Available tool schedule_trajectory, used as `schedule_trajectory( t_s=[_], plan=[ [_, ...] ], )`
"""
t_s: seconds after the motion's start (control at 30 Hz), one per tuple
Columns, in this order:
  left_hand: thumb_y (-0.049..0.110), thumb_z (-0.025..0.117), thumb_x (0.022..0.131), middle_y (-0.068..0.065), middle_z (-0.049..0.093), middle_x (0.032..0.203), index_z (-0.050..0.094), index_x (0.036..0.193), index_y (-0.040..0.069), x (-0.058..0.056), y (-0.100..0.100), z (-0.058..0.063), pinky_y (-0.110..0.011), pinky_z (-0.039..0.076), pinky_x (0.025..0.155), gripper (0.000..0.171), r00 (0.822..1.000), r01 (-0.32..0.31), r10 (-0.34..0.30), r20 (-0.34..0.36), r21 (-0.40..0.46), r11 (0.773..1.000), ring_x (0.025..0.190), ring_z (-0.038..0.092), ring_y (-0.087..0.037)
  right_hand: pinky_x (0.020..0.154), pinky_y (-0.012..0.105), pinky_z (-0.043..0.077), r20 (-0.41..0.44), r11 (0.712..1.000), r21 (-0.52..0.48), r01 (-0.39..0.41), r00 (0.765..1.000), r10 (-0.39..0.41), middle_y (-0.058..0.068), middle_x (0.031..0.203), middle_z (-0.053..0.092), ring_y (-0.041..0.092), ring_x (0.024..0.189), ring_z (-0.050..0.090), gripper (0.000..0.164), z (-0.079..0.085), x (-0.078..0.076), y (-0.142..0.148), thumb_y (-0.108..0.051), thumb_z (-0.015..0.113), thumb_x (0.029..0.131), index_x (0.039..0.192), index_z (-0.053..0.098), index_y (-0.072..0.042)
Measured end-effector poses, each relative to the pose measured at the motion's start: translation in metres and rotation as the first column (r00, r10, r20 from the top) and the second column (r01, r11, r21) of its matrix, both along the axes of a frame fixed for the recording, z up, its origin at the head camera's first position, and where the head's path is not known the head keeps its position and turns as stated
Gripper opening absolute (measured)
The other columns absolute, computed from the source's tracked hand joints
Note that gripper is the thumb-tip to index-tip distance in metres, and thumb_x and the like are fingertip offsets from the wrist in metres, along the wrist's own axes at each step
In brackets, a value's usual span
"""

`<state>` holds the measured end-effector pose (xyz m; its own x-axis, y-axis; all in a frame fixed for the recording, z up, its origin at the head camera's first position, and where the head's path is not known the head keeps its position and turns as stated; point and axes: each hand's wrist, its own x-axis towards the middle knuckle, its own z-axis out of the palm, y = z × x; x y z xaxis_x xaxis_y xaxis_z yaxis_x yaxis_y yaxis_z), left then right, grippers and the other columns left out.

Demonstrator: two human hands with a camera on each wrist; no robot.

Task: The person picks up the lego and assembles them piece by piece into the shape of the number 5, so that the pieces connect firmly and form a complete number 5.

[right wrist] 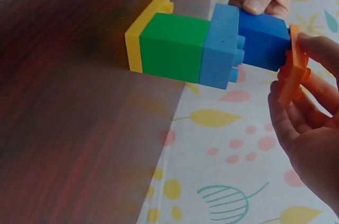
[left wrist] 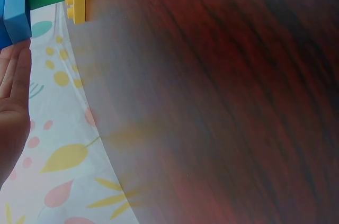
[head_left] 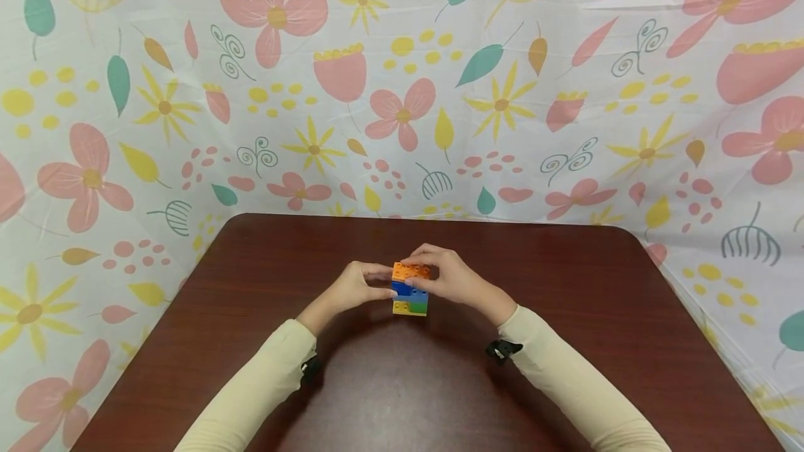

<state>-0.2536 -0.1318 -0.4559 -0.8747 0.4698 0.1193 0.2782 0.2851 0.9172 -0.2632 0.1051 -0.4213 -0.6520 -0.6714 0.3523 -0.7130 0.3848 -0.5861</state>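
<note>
Toy building bricks stand in a stack on the table. A thin yellow brick (right wrist: 135, 46) lies at the bottom, below a green brick (right wrist: 172, 46). Over the green comes a light blue brick (right wrist: 218, 49), with its studs showing beside a dark blue brick (right wrist: 262, 41). The left hand (head_left: 353, 289) pinches the dark blue brick from the side, its thumb pressed to the front in the head view. At the top, the right hand (head_left: 457, 283) holds a thin orange brick (right wrist: 295, 73) between thumb and fingers. That orange brick lies against the dark blue one and overhangs it.
The dark brown table (head_left: 389, 396) has rounded far corners. Behind it hangs a white cloth (head_left: 402, 180) printed with flowers and leaves. Both forearms wear cream sleeves (head_left: 257, 382), with a black strap (head_left: 504, 349) near the right wrist.
</note>
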Motion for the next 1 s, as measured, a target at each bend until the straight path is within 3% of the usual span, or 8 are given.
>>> schedule_trajectory(
  t_s=[0.2, 1.0],
  plan=[
    [0.003, 0.075, 0.082, -0.022, 0.067, 0.112, 0.064, 0.118, -0.007, 0.013, 0.003, 0.022, -0.035, 0.054, 0.084, 0.039, 1.000, 0.013, -0.013, 0.006, -0.009, 1.000, 0.106, 0.064, -0.034, 0.069, 0.022, 0.053, 0.049, 0.999, 0.032, -0.018, 0.999, 0.017, 0.001, 0.104, 0.060, 0.013, 0.082, 0.056, 0.032, 0.006, -0.003, 0.000, -0.016, 0.075, 0.085, 0.116, 0.070, -0.008],
    [0.002, 0.075, 0.082, -0.022, 0.068, 0.110, 0.065, 0.117, -0.008, 0.013, 0.003, 0.028, -0.032, 0.055, 0.082, 0.038, 0.997, 0.049, -0.050, -0.051, -0.016, 0.999, 0.101, 0.066, -0.033, 0.073, 0.023, 0.054, 0.092, 0.998, 0.055, -0.042, 0.995, 0.037, 0.002, 0.101, 0.061, 0.014, 0.084, 0.056, 0.029, 0.016, -0.005, -0.005, -0.016, 0.077, 0.083, 0.110, 0.072, -0.005]
  ],
)
